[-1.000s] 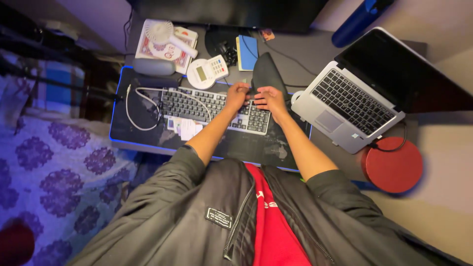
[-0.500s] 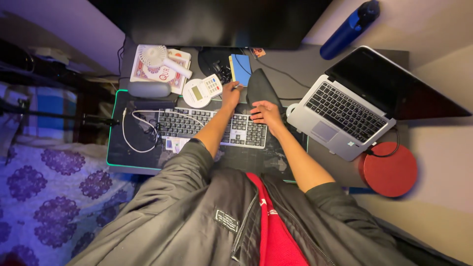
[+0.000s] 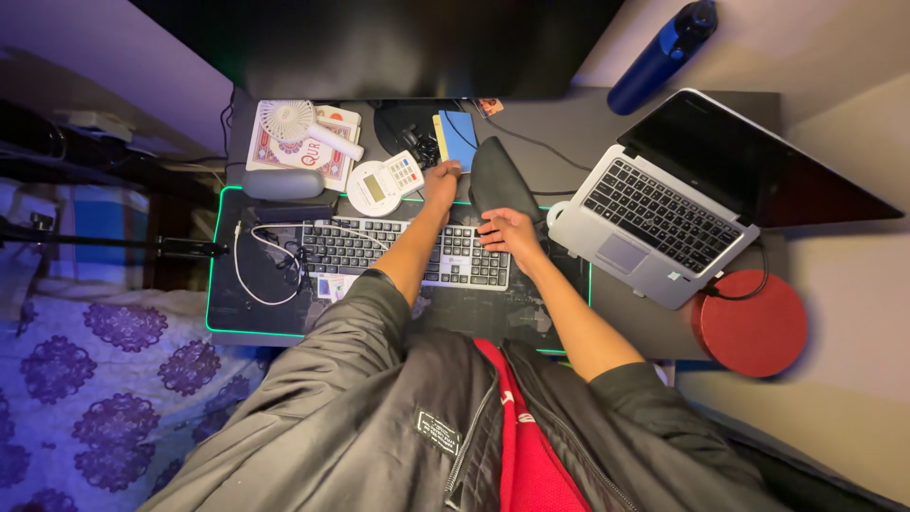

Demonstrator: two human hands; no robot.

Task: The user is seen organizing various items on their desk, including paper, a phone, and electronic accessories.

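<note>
Head view looks down at a desk. Left hand [image 3: 442, 178] reaches past the keyboard [image 3: 398, 252] to the blue book [image 3: 458, 138]. Its fingers touch the near edge of the book, but I cannot tell if they grip it. Right hand [image 3: 505, 232] lies on the right end of the keyboard, fingers bent, holding nothing. Its fingertips sit just below a black pouch [image 3: 496, 178], and I cannot tell if they touch it.

The blue book lies flat at the back of the desk, between a round white calculator [image 3: 383, 181] and the black pouch. A white cable [image 3: 248, 265] curls over the left part of the keyboard. A small white fan [image 3: 303, 123] rests on a red and white book [image 3: 284, 152] at the back left. A grey case [image 3: 282, 184] lies just in front of it.

An open laptop [image 3: 673, 204] sits to the right. A red round box [image 3: 754, 320] is near its front corner. A blue bottle [image 3: 662, 55] lies at the back right. The mat [image 3: 275, 318] under the keyboard has a glowing green edge.
</note>
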